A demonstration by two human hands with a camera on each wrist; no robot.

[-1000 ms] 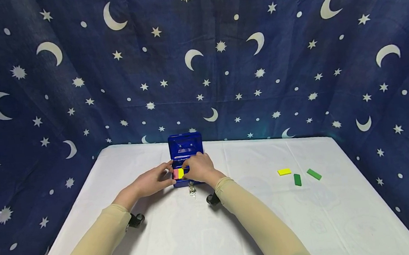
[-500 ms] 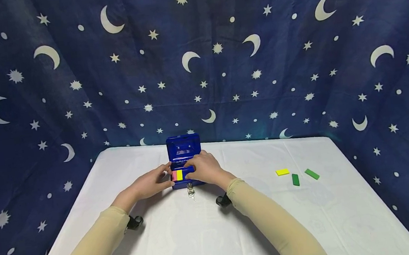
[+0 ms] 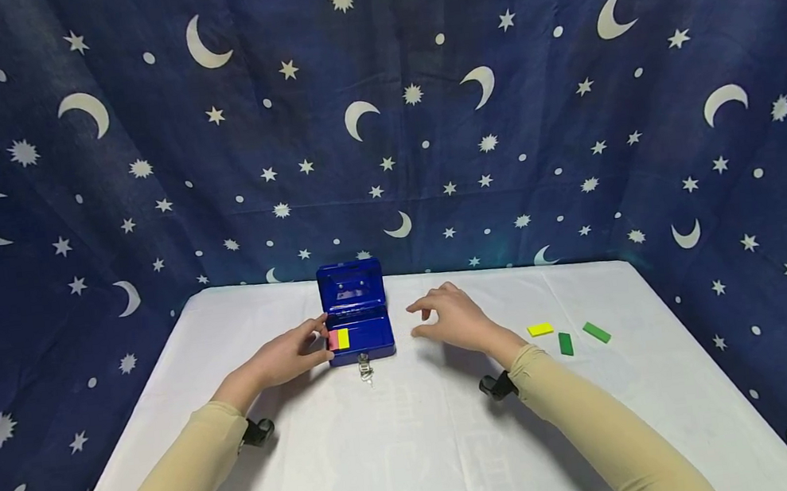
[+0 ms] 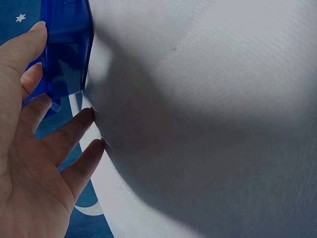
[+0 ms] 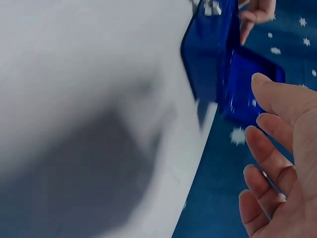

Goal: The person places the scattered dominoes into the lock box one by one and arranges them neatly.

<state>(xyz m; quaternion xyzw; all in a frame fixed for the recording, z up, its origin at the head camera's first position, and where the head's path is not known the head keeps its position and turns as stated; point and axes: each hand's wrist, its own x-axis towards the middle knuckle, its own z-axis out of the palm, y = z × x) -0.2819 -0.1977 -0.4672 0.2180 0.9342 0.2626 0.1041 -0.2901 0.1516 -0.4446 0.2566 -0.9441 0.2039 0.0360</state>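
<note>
A blue cash box [image 3: 373,351] stands with its lid [image 3: 350,286] up; a metal lock with keys [image 3: 365,367] hangs at its front. Inside, against the left end, sit a pink block [image 3: 333,340] and a yellow block [image 3: 343,338] side by side. My left hand [image 3: 279,359] rests at the box's left end, thumb at the front corner and forefinger near the back one. Its other fingers spread beside the box in the left wrist view. To the right of the box, my right hand [image 3: 455,321] hovers with loosely bent fingers and nothing between them.
On the white-covered table [image 3: 415,451] to the right lie a loose yellow block [image 3: 540,329], a dark green block [image 3: 565,343] and a lighter green block [image 3: 597,332]. A dark blue curtain [image 3: 421,162] with moons and stars surrounds the table's back and sides.
My right hand has come out of the box and moved right, leaving the yellow block beside the pink one. My left hand has stayed at the box's left end.
</note>
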